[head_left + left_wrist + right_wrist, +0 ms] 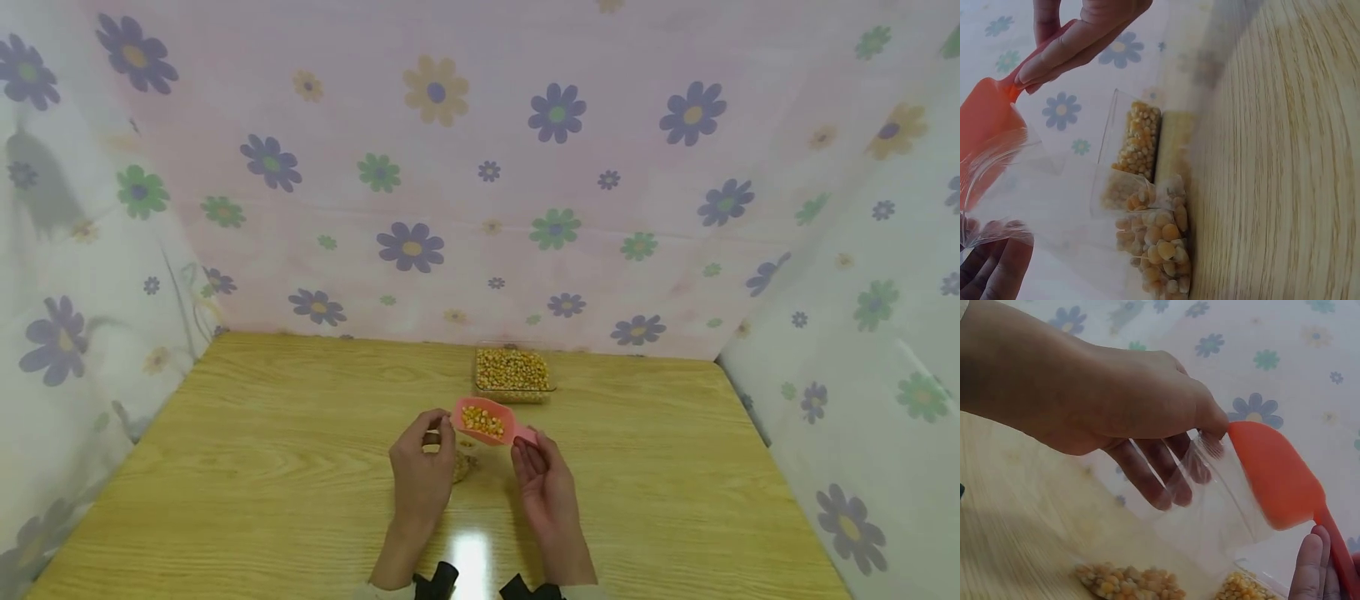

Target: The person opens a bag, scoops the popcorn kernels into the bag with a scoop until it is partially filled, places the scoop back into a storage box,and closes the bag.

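My right hand [551,500] holds a coral-red scoop [1279,481] by its handle. Yellow corn kernels [483,421] lie in the scoop's bowl. With thumb and fingers, my left hand [420,471] pinches the upper edge of a clear plastic bag [1222,506], close to the scoop's front end. In the left wrist view the bag's film overlaps the scoop; how far the scoop reaches inside cannot be told. Kernels [1163,250] fill the bag's bottom, low by the tabletop. From the head view, the left hand partly hides the bag.
Behind the hands, toward the table's back edge, stands a clear rectangular container [517,397] of corn kernels [510,368]. The wood-grain table [262,467] is enclosed by flowered cloth [330,225] at the back and both sides.
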`<state>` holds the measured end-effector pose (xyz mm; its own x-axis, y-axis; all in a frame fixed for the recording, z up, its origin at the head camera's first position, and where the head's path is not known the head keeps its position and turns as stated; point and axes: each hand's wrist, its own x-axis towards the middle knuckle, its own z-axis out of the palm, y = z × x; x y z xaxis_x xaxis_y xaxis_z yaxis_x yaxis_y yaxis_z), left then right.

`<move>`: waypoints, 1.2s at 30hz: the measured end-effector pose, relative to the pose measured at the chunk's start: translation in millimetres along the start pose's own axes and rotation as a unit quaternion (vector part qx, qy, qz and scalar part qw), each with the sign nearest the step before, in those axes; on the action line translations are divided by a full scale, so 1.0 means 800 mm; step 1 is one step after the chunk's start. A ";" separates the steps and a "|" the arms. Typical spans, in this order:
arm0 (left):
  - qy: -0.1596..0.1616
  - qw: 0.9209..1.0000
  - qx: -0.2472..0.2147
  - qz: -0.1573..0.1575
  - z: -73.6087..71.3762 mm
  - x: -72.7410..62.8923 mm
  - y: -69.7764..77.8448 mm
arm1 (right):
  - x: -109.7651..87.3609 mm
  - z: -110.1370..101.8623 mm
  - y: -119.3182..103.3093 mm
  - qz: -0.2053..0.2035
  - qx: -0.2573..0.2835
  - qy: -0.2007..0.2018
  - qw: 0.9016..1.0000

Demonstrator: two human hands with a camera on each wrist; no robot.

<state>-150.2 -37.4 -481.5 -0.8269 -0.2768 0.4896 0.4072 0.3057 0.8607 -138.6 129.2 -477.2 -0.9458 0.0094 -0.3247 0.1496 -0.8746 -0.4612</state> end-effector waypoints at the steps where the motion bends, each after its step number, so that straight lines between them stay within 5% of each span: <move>1: 0.000 1.000 0.001 -0.003 0.000 0.000 0.000 | -0.001 0.001 -0.001 -0.005 -0.012 0.003 1.000; 8: 0.000 1.000 0.003 -0.011 -0.003 0.000 0.000 | -0.009 0.000 -0.024 -0.040 -0.089 0.019 0.995; 14: -0.002 1.000 0.012 0.015 -0.003 0.002 -0.002 | -0.012 0.001 -0.037 -0.087 -0.138 0.034 0.986; 21: -0.008 1.000 0.015 0.020 -0.002 0.004 0.002 | -0.013 0.014 -0.032 -0.127 -0.223 0.049 0.965; 28: -0.012 0.999 0.018 0.030 0.001 0.004 0.001 | -0.020 0.023 -0.027 -0.162 -0.259 0.051 0.951; 36: -0.014 0.998 0.026 0.056 0.002 0.004 0.000 | -0.026 0.030 -0.023 -0.208 -0.319 0.054 0.923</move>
<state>-153.3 -37.0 -480.1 -0.7880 -0.2120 0.5780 0.4786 0.3797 0.7917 -128.6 133.1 -442.0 -0.9302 0.3594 -0.0744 -0.0488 -0.3218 -0.9455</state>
